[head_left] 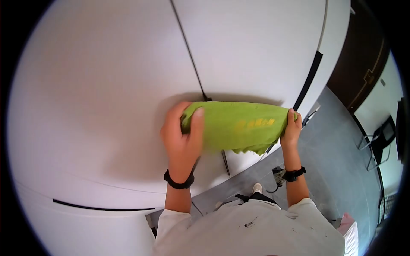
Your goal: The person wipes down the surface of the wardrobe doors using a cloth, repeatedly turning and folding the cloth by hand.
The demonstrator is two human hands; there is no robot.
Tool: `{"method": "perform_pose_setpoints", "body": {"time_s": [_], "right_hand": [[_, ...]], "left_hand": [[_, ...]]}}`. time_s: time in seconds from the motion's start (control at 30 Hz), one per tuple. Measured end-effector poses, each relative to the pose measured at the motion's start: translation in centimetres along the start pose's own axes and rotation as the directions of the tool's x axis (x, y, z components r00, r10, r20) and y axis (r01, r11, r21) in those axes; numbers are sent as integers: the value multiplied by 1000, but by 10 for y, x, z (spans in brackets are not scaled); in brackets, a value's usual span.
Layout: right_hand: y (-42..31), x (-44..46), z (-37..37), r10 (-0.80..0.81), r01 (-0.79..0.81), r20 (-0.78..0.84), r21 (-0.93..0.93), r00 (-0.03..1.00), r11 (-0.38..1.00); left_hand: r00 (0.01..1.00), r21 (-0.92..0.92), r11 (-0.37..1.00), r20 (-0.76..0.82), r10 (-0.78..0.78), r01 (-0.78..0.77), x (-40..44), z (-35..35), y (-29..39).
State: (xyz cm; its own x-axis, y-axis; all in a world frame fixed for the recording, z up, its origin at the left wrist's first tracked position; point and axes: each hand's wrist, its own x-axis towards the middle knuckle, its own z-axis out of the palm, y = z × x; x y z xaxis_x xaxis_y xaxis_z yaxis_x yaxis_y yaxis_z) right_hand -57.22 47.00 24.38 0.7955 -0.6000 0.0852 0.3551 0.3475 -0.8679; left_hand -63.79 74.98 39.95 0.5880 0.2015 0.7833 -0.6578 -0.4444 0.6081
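A green folded cloth (226, 123) with yellow lettering is held up between my two hands, close above the white surface. My left hand (181, 132) grips its left end, thumb on the near face and fingers behind. At the right end, my right hand (291, 130) pinches the cloth's edge with the thumb on top. The cloth's lower right edge hangs uneven and ruffled. The fingers behind the cloth are hidden. Each wrist wears a black band.
The white surface (102, 85) has a dark seam running under the cloth and black strips along its edges. To the right lie a grey floor (337, 141), a black chair (382, 134) and a dark door (358, 55). A pink and white bag (349, 228) stands at lower right.
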Motion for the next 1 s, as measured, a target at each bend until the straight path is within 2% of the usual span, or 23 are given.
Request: {"method": "perform_pose_setpoints", "body": {"time_s": [0.03, 0.1, 0.13, 0.2, 0.23, 0.3, 0.33, 0.4, 0.43, 0.5, 0.6, 0.63, 0.67, 0.7, 0.77, 0.8, 0.83, 0.9, 0.93, 0.97, 1.0], "right_hand": [[7, 4, -7, -10, 11, 19, -43, 1000, 999], [23, 5, -10, -3, 6, 42, -83, 999, 997], [30, 10, -14, -5, 12, 55, -122, 998, 993], [36, 6, -17, 6, 8, 85, -170, 996, 985], [40, 6, -18, 36, -18, 95, -183, 995, 983], [51, 6, -22, -3, 33, 128, -232, 992, 972], [53, 3, -25, 37, -4, 149, -212, 988, 977], [57, 1, -25, 77, -48, 197, -150, 977, 988], [58, -1, -26, 95, -69, 179, -149, 979, 986], [58, -4, -31, 187, -159, 262, -123, 947, 980], [77, -8, -43, 191, -146, 344, -155, 919, 977], [82, -10, -46, 180, -113, 397, -188, 900, 976], [90, -13, -51, 279, -194, 434, -230, 857, 954], [92, -12, -57, 296, -211, 435, -232, 851, 949], [93, -12, -71, 505, -537, 657, -177, 559, 825], [91, -14, -75, 516, -496, 660, -242, 546, 834], [88, -15, -76, 521, -506, 654, -236, 548, 829], [69, -14, -76, 596, -558, 644, -300, 480, 774], [67, -9, -80, 611, -598, 667, -299, 427, 744], [66, -5, -82, 616, -605, 662, -297, 428, 739], [65, 3, -85, 607, -675, 668, -207, 431, 708]], "left_hand": [[1000, 27, 1000, -4, 1, 0, 3, 3, 7], [997, 243, 967, -4, -77, 76, 5, 4, 19], [996, 265, 961, 3, -89, 85, 8, 12, 22], [984, 345, 923, -118, -137, 170, 8, 13, 31], [984, 353, 919, -102, -149, 176, 10, 16, 33], [976, 405, 902, -206, -69, 149, 8, 24, 28], [979, 410, 899, -186, -86, 157, 4, 27, 26], [967, 404, 910, -256, 18, 90, 2, 30, 18], [972, 413, 906, -233, 11, 89, 1, 30, 16], [958, 368, 917, -284, -49, 156, -2, 28, 16], [948, 369, 913, -315, -50, 171, -5, 25, 10], [946, 366, 918, -324, -28, 153, -6, 23, 8], [945, 379, 912, -324, -31, 160, -5, 20, 7], [936, 379, 907, -351, -40, 181, -3, 18, 9], [929, 399, 892, -364, -61, 215, -6, 12, 13], [927, 431, 875, -372, -48, 218, -5, 9, 15], [925, 458, 862, -378, -33, 218, -1, 7, 15], [929, 445, 871, -367, -36, 210, 0, 1, 13], [926, 427, 882, -377, -27, 199, 0, 1, 12], [929, 430, 880, -369, -32, 201, -1, 5, 12], [928, 443, 871, -370, -39, 213, 0, 16, 15]]}}
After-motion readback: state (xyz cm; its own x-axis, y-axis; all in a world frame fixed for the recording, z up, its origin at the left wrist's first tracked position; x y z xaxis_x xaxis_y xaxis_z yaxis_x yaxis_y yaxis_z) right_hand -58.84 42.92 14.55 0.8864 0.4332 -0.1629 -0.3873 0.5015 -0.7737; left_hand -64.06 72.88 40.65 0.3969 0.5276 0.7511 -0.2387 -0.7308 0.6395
